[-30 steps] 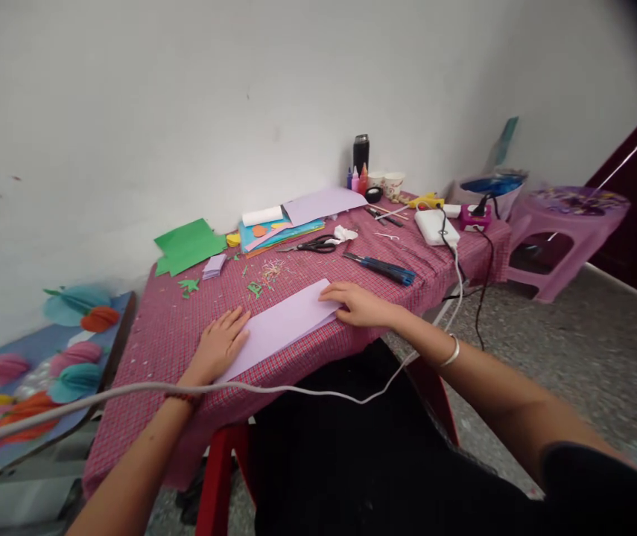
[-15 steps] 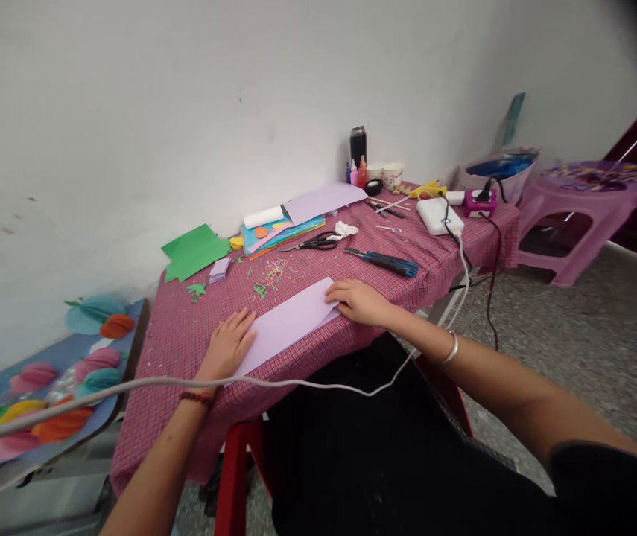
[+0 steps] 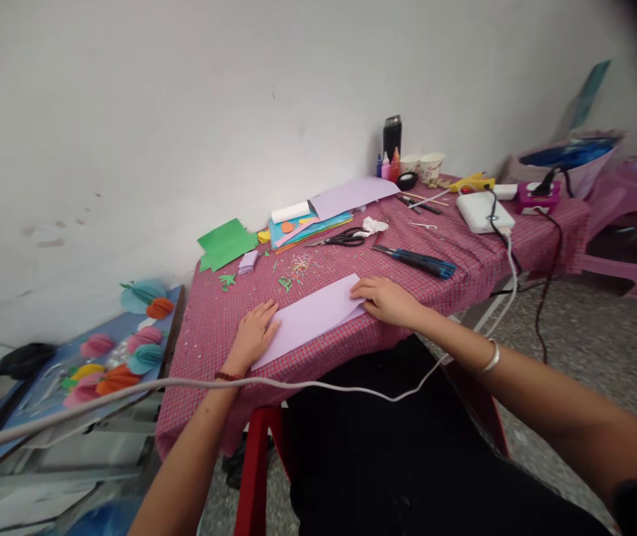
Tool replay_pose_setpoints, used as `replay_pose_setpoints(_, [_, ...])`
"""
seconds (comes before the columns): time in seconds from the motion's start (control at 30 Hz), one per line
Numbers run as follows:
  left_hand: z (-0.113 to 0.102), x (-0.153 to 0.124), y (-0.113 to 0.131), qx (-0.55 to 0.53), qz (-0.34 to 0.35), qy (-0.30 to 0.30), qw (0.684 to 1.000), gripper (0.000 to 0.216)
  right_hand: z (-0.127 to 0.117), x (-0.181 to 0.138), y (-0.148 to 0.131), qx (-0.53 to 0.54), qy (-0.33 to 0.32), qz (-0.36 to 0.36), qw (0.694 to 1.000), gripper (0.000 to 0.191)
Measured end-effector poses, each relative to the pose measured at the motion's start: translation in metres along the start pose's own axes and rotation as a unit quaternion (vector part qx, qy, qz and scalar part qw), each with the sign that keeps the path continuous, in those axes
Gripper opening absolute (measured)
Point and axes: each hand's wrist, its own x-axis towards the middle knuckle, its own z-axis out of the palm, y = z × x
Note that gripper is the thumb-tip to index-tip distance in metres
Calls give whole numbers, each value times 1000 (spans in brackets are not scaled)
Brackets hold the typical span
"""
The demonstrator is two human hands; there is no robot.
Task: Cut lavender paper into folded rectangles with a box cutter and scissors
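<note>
A folded lilac sheet of paper [image 3: 312, 316] lies near the front edge of a table covered in red checked cloth [image 3: 206, 335]. My left hand [image 3: 254, 339] rests flat on the paper's left end, fingers stretched out. My right hand [image 3: 388, 298] presses flat on its right end, fingers spread over the corner. Neither hand holds anything.
Behind the paper lie black scissors [image 3: 343, 239], a blue-handled cutter [image 3: 416, 260], green paper [image 3: 226, 244], a stack of coloured sheets [image 3: 318, 216], small bottles, cups, a glue gun [image 3: 471, 182] and a white box [image 3: 483, 212]. A white cable [image 3: 318, 385] crosses in front. A board with paper flowers [image 3: 111, 357] stands at left.
The view has swung left, so the table sits further right in the picture. Both hands stay flat on the lilac paper in the same places.
</note>
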Motion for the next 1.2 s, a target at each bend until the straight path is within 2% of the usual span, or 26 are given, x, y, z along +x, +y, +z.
replay_pose_setpoints(0.17, [-1, 0, 2, -26, 4, 1, 1000, 51, -1, 0, -1, 0, -1, 4, 1000, 30])
replay_pose_setpoints(0.23, [-1, -2, 3, -53, -3, 20, 998, 50, -1, 0, -2, 1, -2, 5, 1000, 30])
replay_pose_setpoints(0.37, [-3, -3, -1, -108, -91, 99, 985, 51, -2, 1, -4, 0, -2, 5, 1000, 31])
replay_pose_setpoints(0.43, [-8, 0, -8, -120, -126, 101, 980, 53, -3, 1, -5, 0, -3, 5, 1000, 31])
replay_pose_setpoints(0.5, [-17, 5, -18, -136, -132, 65, 980, 52, -4, 2, -6, 1, -4, 5, 1000, 31])
replay_pose_setpoints(0.6, [-34, 14, -28, -171, -110, -21, 979, 49, -5, 2, -7, -6, 0, 6, 1000, 30])
replay_pose_setpoints(0.7, [-46, 18, -29, -198, -93, -89, 972, 47, -4, 2, -7, -8, 3, 8, 1000, 28])
replay_pose_setpoints(0.93, [-54, 13, -11, -225, -117, -147, 956, 30, -1, 2, -5, 3, 7, 11, 1000, 27])
replay_pose_setpoints(1.03, [-57, 6, -9, -232, -136, -109, 957, 22, -2, 2, -5, 0, 10, 17, 1000, 27])
replay_pose_setpoints(1.13, [-63, 1, -9, -231, -156, -19, 960, 25, -2, 3, -5, 0, 12, 19, 1000, 25])
replay_pose_setpoints(1.2, [-65, 0, -7, -282, -171, 54, 943, 34, -3, 3, -5, 1, 10, 19, 1000, 25])
